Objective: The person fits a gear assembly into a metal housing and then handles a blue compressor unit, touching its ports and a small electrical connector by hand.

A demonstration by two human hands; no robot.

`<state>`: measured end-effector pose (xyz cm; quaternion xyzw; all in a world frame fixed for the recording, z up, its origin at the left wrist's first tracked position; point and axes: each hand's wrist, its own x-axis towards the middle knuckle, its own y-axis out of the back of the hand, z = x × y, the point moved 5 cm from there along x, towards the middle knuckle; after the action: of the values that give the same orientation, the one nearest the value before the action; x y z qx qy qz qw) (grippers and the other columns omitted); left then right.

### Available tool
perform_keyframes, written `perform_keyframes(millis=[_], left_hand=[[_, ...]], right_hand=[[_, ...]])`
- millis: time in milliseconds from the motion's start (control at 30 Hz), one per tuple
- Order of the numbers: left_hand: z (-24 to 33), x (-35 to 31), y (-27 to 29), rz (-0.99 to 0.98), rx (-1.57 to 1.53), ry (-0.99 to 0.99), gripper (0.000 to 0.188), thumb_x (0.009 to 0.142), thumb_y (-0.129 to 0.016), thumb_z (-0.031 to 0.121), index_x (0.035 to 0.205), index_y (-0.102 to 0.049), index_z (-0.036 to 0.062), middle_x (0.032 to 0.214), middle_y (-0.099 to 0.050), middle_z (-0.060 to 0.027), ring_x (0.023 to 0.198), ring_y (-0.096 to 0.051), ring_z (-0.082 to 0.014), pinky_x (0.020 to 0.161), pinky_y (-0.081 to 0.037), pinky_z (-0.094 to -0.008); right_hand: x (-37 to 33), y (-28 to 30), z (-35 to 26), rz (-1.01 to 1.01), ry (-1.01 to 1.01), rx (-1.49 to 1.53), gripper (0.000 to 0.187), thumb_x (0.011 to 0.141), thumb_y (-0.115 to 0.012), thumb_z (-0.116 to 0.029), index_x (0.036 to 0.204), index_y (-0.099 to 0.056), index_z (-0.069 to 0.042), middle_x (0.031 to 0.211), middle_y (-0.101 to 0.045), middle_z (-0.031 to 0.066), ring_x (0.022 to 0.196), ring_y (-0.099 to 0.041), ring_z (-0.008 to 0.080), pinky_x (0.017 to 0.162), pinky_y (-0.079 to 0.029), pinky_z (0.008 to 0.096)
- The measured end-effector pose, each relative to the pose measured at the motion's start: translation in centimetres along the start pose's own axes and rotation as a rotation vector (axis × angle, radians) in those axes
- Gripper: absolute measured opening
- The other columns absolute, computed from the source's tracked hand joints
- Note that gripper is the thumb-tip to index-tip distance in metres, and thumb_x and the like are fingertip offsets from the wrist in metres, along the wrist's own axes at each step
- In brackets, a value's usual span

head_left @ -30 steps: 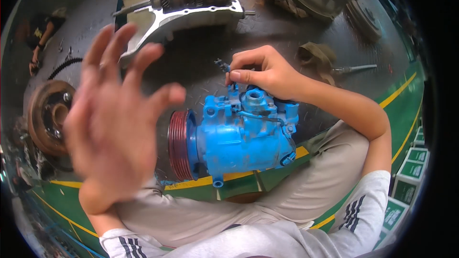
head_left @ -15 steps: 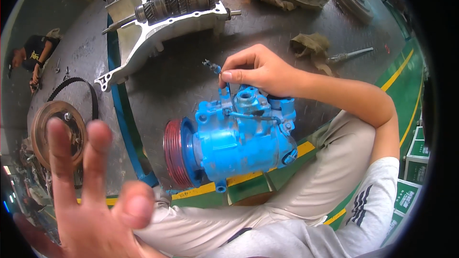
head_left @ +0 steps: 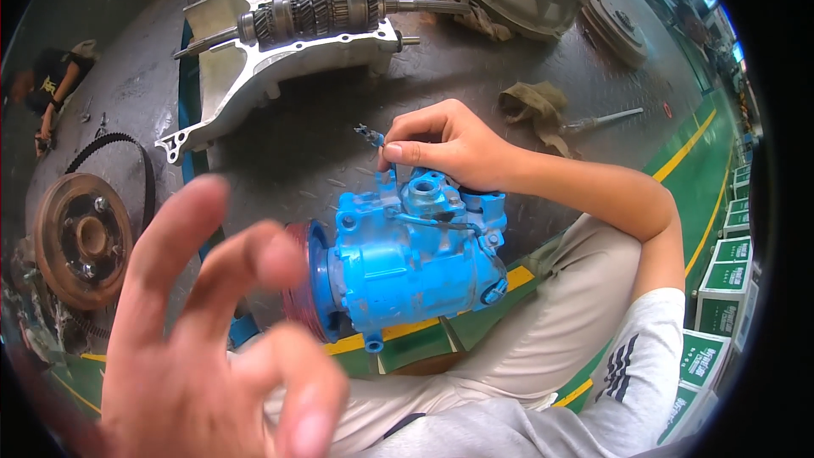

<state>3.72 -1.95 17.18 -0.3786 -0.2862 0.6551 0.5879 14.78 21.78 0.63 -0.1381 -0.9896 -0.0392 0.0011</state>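
A blue-painted air-conditioning compressor (head_left: 407,267) lies on its side in front of me, its ribbed red pulley (head_left: 298,297) facing left. My right hand (head_left: 454,146) is just above it, thumb and fingers pinched on a small blue wire connector (head_left: 370,136). The connector's frayed-looking tip sticks out to the left of the fingers, and a cable (head_left: 441,222) runs along the compressor's top. My left hand (head_left: 208,365) is raised close to the camera with its fingers apart and somewhat bent, holding nothing. It is blurred and covers part of the pulley.
Behind lies an opened gearbox housing (head_left: 246,93) with a gear shaft (head_left: 314,15). A rusty brake disc (head_left: 76,237) and toothed belt (head_left: 146,161) are left. A rag (head_left: 530,106) and metal rod (head_left: 606,119) lie right. A person (head_left: 55,89) is far left; green-white boxes (head_left: 725,288) stand right.
My left hand has swung to the right, its fingers bending, and now overlaps the pulley. My right hand keeps its pinch on the connector. The whole view has shifted slightly.
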Motion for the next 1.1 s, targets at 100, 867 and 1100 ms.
perform_keyframes(millis=[100,867,1100], left_hand=[[-0.3,4.6,3.0,0.153,0.624,-0.112,0.077,0.1,-0.066,0.037,0.159,-0.035,0.0003,0.156,-0.044,-0.0198,0.115,-0.059,-0.0231,0.068,-0.061,-0.0357],[-2.6,15.1,12.5,-0.072,1.236,-0.308,0.02,0.092,-0.076,-0.002,0.112,-0.08,-0.0011,0.103,-0.079,-0.0083,0.099,-0.074,-0.0147,0.094,-0.059,-0.0293],[-2.5,15.1,12.2,-0.114,1.233,-0.408,0.021,0.092,-0.075,-0.004,0.111,-0.081,0.0012,0.105,-0.077,-0.004,0.09,-0.073,-0.0098,0.074,-0.053,-0.0219]], right_hand=[[0.0,-0.1,0.2,0.007,-0.022,0.057,0.029,0.106,-0.073,-0.026,0.107,-0.079,0.003,0.101,-0.077,0.0047,0.093,-0.066,0.0086,0.085,-0.052,0.0272],[0.3,0.1,1.2,-0.011,-0.06,0.152,0.03,0.104,-0.076,-0.023,0.121,-0.078,0.002,0.103,-0.078,0.0043,0.095,-0.068,0.008,0.086,-0.055,0.0257],[0.2,0.2,1.2,-0.003,-0.047,0.122,0.03,0.103,-0.076,-0.025,0.117,-0.078,0.002,0.1,-0.076,0.0036,0.092,-0.066,0.0079,0.085,-0.054,0.0258]])
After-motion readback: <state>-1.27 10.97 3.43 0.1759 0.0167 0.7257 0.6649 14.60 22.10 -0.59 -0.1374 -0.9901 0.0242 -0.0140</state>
